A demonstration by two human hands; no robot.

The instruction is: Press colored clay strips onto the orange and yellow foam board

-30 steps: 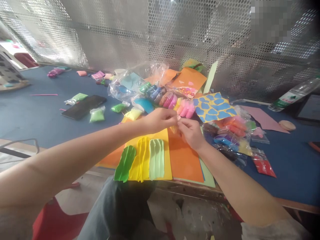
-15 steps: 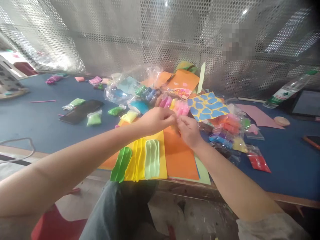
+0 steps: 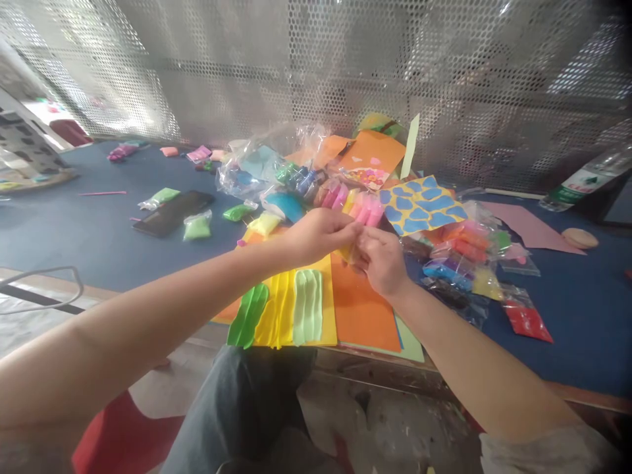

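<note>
My left hand (image 3: 326,234) and my right hand (image 3: 382,258) meet above the sheets, fingers closed and pressed together. A yellowish bit shows beneath the fingertips, but the fingers hide what they grip. Below and left of them lies a yellow card (image 3: 328,309) bearing wavy bands of soft clay: a dark green band (image 3: 248,316), a yellow band (image 3: 274,309) and a pale green band (image 3: 307,306). Under my right hand is an orange sheet (image 3: 365,313). Just behind the hands are bags of pink clay (image 3: 369,209).
A card with blue patches (image 3: 422,205) and several bagged clays, including a red clay packet (image 3: 526,316), lie to the right. A dark flat object (image 3: 172,214) and a light green clay packet (image 3: 197,226) are at left. A water bottle (image 3: 582,178) stands tilted at far right.
The view has shifted, so the table things appear further right. My hands stay together; the right hand's fingers have turned and curled in closer under the left hand.
</note>
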